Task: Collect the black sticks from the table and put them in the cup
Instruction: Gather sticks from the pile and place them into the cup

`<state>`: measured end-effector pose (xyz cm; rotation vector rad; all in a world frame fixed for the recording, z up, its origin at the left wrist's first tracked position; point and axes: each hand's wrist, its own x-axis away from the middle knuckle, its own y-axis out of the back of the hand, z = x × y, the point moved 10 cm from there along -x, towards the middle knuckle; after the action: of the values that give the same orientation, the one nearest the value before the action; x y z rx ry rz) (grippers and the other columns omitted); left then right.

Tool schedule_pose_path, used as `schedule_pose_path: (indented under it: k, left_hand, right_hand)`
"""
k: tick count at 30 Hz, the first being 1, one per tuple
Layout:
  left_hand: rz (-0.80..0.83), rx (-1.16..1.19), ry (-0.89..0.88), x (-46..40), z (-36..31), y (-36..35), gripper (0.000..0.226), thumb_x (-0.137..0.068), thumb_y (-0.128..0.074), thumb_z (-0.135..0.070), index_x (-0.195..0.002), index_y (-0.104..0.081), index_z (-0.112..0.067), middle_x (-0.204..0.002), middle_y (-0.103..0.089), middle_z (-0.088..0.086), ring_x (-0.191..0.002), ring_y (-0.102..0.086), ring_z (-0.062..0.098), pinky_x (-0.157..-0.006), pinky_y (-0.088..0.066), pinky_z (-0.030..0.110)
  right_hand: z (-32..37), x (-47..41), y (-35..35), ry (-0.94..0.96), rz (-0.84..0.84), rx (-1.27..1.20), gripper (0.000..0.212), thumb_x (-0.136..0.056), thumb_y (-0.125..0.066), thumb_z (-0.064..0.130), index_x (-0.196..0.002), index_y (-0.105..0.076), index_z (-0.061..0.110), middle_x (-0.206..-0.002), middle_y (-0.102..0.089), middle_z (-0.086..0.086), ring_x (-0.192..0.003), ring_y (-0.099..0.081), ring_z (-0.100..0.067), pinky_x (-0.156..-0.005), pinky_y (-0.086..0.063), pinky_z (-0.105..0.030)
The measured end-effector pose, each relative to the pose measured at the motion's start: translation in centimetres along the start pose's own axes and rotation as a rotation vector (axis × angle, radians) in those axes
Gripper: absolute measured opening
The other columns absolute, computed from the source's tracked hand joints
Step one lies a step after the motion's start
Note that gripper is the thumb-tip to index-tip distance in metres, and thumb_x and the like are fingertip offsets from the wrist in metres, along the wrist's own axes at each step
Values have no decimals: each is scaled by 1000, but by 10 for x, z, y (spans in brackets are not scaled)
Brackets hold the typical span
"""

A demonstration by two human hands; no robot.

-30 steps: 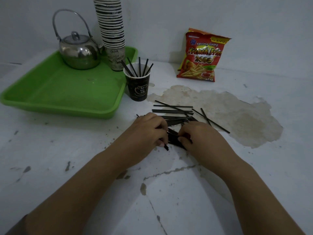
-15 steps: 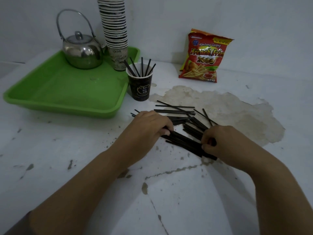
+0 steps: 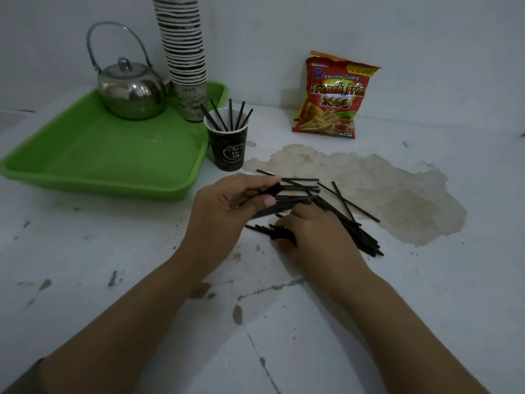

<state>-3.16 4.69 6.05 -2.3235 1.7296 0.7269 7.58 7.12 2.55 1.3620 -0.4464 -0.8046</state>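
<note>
White table [image 3: 397, 308]: my left hand [image 3: 224, 211] pinches black sticks [image 3: 287, 204]; my right hand [image 3: 315, 237], fingers curled on the pile [image 3: 366, 240], hides some.

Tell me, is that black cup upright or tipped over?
Upright. The cup stands on its base on the table beside the tray, mouth up, with five sticks poking out.
</note>
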Motion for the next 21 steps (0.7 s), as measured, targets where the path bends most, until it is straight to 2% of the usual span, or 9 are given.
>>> schedule_pose_path:
  k: [3,7,9,13,15,17,19,21]
  left_hand:
    - [-50,74,25,-2,-1,6,44,-76,-67,4,-104,-65,-29,-87,-71,-18,-84,-66,1,-76,-50,11]
    - [-82,197,65,-2,3,11,48,-75,-68,-2,-111,-62,-33,-95,-71,-19,-90,-66,5,-79,-51,14]
    - [-88,225,80,-1,5,10,47,-74,-69,-10,-113,-61,-35,-102,-69,-19,-92,-66,9,-81,-51,16]
    - [-73,188,42,1,2,7,48,-78,-66,-10,-117,-58,-37,-99,-65,-23,-86,-67,11,-81,-51,17]
    - [-92,175,16,1,1,9,50,-81,-65,-7,-119,-56,-37,-100,-65,-15,-83,-68,17,-82,-52,19]
    - [-119,138,-15,2,-2,13,48,-83,-63,-5,-119,-56,-35,-106,-64,2,-81,-68,24,-83,-52,21]
    - [-136,70,-65,2,-8,15,39,-85,-62,-9,-115,-59,-33,-107,-63,11,-88,-68,22,-84,-53,25]
    - [-158,9,-107,3,-12,17,32,-85,-61,-14,-109,-60,-36,-105,-62,12,-92,-66,26,-85,-53,32]
  right_hand:
    - [-2,-1,0,5,-36,-5,25,-91,-50,24,-112,-61,19,-107,-61,-3,-103,-50,-21,-87,-35,-30]
    - [-7,-2,1,-23,-44,-39,22,-90,-50,23,-106,-64,16,-106,-63,-3,-102,-51,-21,-88,-38,-32]
    - [-10,-2,7,-44,-78,-84,18,-89,-53,21,-101,-65,14,-101,-65,-4,-99,-53,-22,-84,-40,-33]
    - [-20,1,20,-121,-142,-216,15,-89,-55,20,-99,-64,14,-93,-66,-7,-85,-56,-21,-72,-43,-30]
    - [-27,2,26,-166,-174,-317,14,-90,-54,20,-100,-62,15,-86,-66,-6,-73,-56,-18,-61,-42,-26]
    - [-34,5,37,-208,-246,-438,10,-90,-55,17,-98,-61,16,-78,-67,1,-64,-58,-13,-55,-41,-20]
    - [-38,8,48,-222,-331,-548,6,-89,-56,16,-94,-57,19,-76,-67,8,-67,-62,-10,-57,-45,-19]
    - [-40,11,57,-223,-415,-648,10,-89,-56,17,-94,-52,25,-79,-69,14,-73,-65,-4,-62,-50,-17]
